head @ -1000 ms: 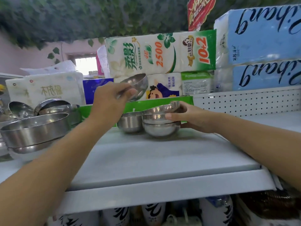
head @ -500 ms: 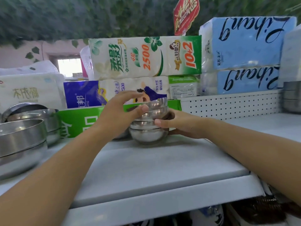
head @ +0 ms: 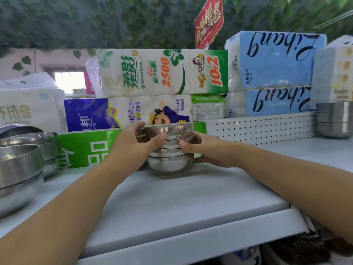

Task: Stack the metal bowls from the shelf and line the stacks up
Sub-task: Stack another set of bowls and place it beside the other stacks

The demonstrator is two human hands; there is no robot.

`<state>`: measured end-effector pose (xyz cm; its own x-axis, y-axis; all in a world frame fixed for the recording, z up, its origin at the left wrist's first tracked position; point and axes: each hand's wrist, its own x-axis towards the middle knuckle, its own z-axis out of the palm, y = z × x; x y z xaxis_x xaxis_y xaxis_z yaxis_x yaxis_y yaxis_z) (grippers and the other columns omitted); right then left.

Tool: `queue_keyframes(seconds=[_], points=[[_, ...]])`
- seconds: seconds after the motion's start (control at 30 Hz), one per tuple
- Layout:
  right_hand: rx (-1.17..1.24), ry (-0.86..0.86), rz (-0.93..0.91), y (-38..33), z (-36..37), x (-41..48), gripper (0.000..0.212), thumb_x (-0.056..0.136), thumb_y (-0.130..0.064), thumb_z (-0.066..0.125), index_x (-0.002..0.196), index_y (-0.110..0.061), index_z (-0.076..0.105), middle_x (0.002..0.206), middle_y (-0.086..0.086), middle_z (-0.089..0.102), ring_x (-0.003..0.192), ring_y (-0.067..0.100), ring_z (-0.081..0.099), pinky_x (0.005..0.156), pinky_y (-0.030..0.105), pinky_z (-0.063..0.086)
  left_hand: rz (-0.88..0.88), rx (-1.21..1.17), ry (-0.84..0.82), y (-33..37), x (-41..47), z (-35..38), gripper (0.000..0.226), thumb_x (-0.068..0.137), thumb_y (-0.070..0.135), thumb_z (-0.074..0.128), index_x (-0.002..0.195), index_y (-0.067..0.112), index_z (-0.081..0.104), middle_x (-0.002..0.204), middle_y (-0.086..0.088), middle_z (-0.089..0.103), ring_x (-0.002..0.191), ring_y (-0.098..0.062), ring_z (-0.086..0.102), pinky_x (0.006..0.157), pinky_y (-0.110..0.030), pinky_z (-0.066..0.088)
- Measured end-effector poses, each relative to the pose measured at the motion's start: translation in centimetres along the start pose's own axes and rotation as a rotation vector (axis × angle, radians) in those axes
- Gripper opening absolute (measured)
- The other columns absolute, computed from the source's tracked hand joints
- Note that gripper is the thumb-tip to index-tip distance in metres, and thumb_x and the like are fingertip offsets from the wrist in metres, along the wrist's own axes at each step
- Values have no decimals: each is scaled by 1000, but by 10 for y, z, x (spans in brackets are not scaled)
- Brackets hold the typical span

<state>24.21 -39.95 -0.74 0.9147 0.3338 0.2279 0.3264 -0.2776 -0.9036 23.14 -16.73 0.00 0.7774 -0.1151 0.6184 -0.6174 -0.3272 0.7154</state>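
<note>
**Holding the stack (head: 168, 163) on the shelf (head: 181, 203)**

Reaching in from the near edge, both forearms cross the white shelf; at the near left, on the same shelf, large bowls (head: 17, 165) sit nested in one another. The left hand (head: 133, 146) curls round the top of the stack, thumb on the front wall and fingers over the far rim, so its grip is on the stack; the right hand (head: 208, 150) takes the stack's right side a little lower, thumb in front and fingers behind, its grip likewise closed round the stack. The stack, some four small metal bowls nested rim-up, stands on the shelf toward the back, about midway along.

Just behind it lies a green box (head: 86, 148); to the right runs a white pegboard (head: 257, 127); at the far right another bowl pile (head: 334, 119) stands by the pegboard. Behind the box lie paper packs: a purple pack (head: 91, 113) with a green-and-white pack (head: 152, 73) on top, and blue packs (head: 277, 60) to the right. A red sign (head: 209, 22) hangs above them, before a wall of leaves (head: 95, 20).
</note>
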Motion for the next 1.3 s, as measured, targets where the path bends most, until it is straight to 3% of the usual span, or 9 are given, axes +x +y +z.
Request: queue_keyframes(seconds=[0.17,0.33,0.47,0.67,0.73,0.8,0.93,1.03,1.3], points=[[39,6,-9,1,2,1,70,67,-48,80,129,-25,57,126,-1,67,117,19,66,109,44,49,-9,-6,0,-1,1,-5,93,60,60,78,137,13,55,122,1,69,112,-14,66,101,-38,52],[24,20,-3,3,4,3,85,58,-60,82,132,-27,56,128,-5,68,120,15,66,110,44,49,-10,-26,13,2,-2,-4,97,58,54,78,142,13,51,127,1,67,114,-13,63,99,-31,51],[-15,18,-2,4,9,3,89,59,-69,80,133,-27,54,126,-8,67,122,13,62,112,45,45,-14,-66,25,2,-3,-5,103,53,55,82,143,16,51,127,2,67,115,-14,64,101,-38,52],[-22,-15,-7,0,11,-2,67,70,-56,83,126,-29,58,120,-9,70,114,11,65,109,38,48,-36,-97,-16,0,-3,-8,115,45,67,88,143,20,49,125,2,68,113,-16,66,99,-41,54],[-31,-74,-45,-2,12,-5,45,82,-32,80,122,-34,60,116,-16,74,112,4,68,100,27,53,-47,-105,-26,0,-3,-7,112,52,62,88,146,21,44,127,2,67,114,-15,65,100,-37,52],[0,-93,-84,-4,13,-6,42,83,-17,75,120,-34,62,115,-15,75,112,5,69,97,25,54,-62,-98,-32,0,-3,-5,108,54,54,83,148,22,41,126,1,68,115,-15,64,96,-30,50],[67,26,-96,-5,9,0,64,67,-21,86,125,-23,60,117,-2,73,108,13,70,91,27,56,-50,-99,-1,3,-6,-4,107,55,47,82,150,22,39,126,0,68,113,-15,64,92,-26,48],[79,54,-84,-3,6,4,80,64,-23,94,134,-18,57,127,4,70,115,19,69,98,32,56,-40,-104,24,3,-7,-3,107,54,44,83,150,22,39,127,1,67,112,-14,63,84,-20,46],[80,18,-48,0,7,-1,71,63,-24,90,127,-17,60,122,2,72,118,19,67,105,33,52,-54,-110,8,-2,-9,0,67,64,49,80,122,21,63,102,3,76,96,-11,72,75,-20,50]])
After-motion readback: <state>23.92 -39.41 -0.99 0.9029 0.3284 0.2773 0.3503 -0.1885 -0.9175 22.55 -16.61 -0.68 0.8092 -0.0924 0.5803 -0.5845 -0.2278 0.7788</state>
